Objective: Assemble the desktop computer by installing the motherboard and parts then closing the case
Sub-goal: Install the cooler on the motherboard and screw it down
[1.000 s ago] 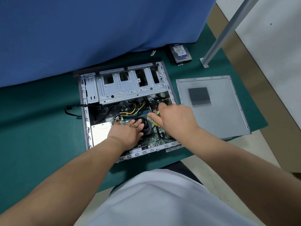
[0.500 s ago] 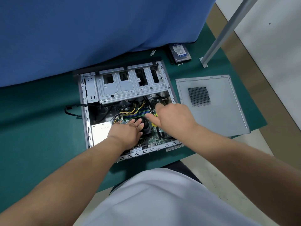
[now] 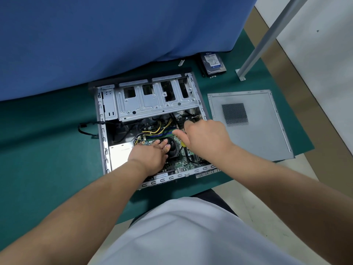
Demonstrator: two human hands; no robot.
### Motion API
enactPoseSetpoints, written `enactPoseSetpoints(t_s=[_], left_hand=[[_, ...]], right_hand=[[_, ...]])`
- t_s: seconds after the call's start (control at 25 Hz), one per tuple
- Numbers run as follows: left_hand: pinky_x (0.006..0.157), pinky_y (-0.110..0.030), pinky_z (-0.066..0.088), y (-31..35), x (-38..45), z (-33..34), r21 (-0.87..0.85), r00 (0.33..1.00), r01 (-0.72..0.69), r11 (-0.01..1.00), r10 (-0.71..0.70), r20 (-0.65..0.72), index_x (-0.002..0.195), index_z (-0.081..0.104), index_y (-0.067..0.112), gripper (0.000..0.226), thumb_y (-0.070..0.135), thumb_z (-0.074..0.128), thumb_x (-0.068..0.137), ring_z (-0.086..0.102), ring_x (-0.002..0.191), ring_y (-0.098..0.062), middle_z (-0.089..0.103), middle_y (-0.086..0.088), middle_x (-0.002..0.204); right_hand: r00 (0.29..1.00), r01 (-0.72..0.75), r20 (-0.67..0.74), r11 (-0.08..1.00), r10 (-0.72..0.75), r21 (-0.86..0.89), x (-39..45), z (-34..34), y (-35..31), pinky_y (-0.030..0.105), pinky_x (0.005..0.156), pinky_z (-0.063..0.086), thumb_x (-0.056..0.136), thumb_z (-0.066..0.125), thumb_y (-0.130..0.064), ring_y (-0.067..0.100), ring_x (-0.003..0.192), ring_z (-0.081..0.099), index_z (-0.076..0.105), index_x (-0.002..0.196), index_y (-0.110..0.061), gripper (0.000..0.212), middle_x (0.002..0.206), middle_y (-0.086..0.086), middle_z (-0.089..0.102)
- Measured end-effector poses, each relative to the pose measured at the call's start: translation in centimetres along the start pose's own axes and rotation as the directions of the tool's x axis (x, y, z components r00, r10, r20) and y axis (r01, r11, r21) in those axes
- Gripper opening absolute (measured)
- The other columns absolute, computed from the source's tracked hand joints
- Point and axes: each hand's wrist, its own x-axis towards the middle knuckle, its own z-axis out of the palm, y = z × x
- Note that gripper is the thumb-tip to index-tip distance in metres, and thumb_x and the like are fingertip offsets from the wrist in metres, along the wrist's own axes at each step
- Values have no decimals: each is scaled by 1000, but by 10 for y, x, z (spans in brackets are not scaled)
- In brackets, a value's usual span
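Now your computer case (image 3: pixel 104 138) lies flat on its side on the green mat (image 3: pixel 38 159), open side up, with its long way running from you toward the blue cloth (image 3: pixel 114 35). It is gray metal, with a green motherboard (image 3: pixel 181 163) and yellow wires (image 3: pixel 162 129) inside. Your left hand (image 3: pixel 148 156) rests on the black fan (image 3: pixel 172 147) with fingers straight, same as before. Your right hand (image 3: pixel 207 136) has slid a bit farther in; its fingers curl, and I cannot tell what they hold. The gray side panel (image 3: pixel 267 134) lies flat just right of the case.
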Motion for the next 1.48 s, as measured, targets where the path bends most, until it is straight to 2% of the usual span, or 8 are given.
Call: enactPoseSetpoints(t_s=[0.2,0.28,0.48,0.72,0.84,1.0,1.24,1.48], left_hand=[[103,-45,42,0,-1,0,-13,1000,-7,1000,7,-3,163,15,37,54,43,19,110,12,156,-5,1,20,169],[104,-44,41,-1,-2,0,-7,1000,-8,1000,8,-6,163,15,37,54,43,19,110,12,156,-5,1,20,169],[105,-46,42,0,-1,-1,-11,1000,-4,1000,4,4,163,14,37,54,42,19,110,12,156,-4,0,20,169],[105,-45,41,0,-2,-1,-28,1000,-4,1000,4,-14,163,16,38,54,42,19,109,12,156,-4,2,21,169],[105,-45,41,-1,0,-1,-32,1000,-5,999,5,-12,162,17,38,53,43,20,109,13,155,-4,3,21,169],[104,-45,42,-1,0,0,-23,1000,2,1000,-2,-14,162,17,40,53,43,19,109,13,155,-3,3,22,169],[104,-44,41,-1,-2,-2,-39,1000,-2,999,1,-29,162,18,39,53,42,19,109,14,155,-3,4,21,169],[103,-42,41,0,-2,-2,-25,1000,-1,1000,1,-22,162,18,39,53,42,20,109,13,155,-2,3,22,169]], right_hand=[[924,327,142,925,-356,193,7,-8,24,42,73,57,101,55,-35,32,91,66,51,139,-27,39,132,4,51],[926,330,132,927,-354,176,6,-9,21,43,76,56,100,54,-24,32,93,66,56,134,-25,35,124,5,57],[998,-43,40,999,42,14,9,-2,4,32,50,29,105,33,-59,28,67,50,57,107,-15,50,68,2,45],[931,249,210,939,-300,237,15,-20,31,38,83,53,101,59,-33,28,106,62,53,140,-28,40,132,3,54],[990,91,87,969,-113,229,8,-11,19,38,74,52,105,49,-38,30,99,65,62,123,-17,31,108,6,65],[993,-120,14,985,119,121,2,7,10,32,50,32,105,31,-61,32,77,66,54,98,-15,51,67,0,42],[942,249,137,911,-307,328,7,-9,45,41,89,54,99,57,-26,26,110,62,54,139,-30,40,133,-1,54],[999,-27,30,999,26,32,0,5,6,30,46,28,103,33,-64,29,64,57,54,107,-15,53,62,-1,44]])
